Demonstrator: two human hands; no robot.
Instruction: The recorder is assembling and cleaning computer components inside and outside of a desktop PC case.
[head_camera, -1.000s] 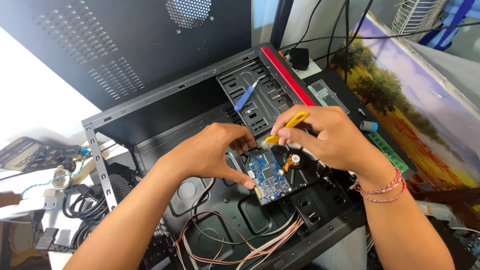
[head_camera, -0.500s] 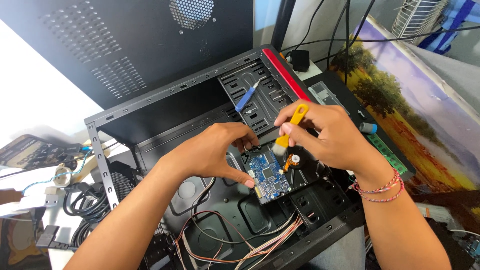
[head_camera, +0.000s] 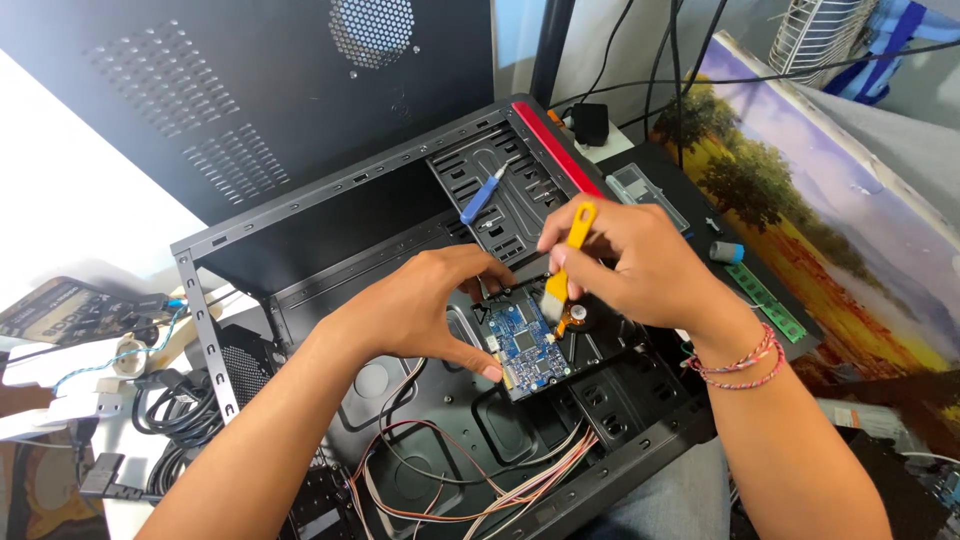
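Right hand (head_camera: 640, 265) pinched a yellow-handled brush (head_camera: 566, 262), bristles down on the blue circuit board (head_camera: 527, 338). Left hand (head_camera: 425, 305) curled around the board's left edge, thumb at its lower corner. Board sat inside the open black computer case (head_camera: 330, 200), loose wires (head_camera: 480, 480) below it.

the hard drive (head_camera: 545, 345) lies flat inside the open black computer case (head_camera: 330, 215), its blue circuit board facing up, with small chips and an orange flex part at its right side. the small brush (head_camera: 566, 262) has a yellow handle and pale bristles; it stands nearly upright, bristles touching the top edge of the board.
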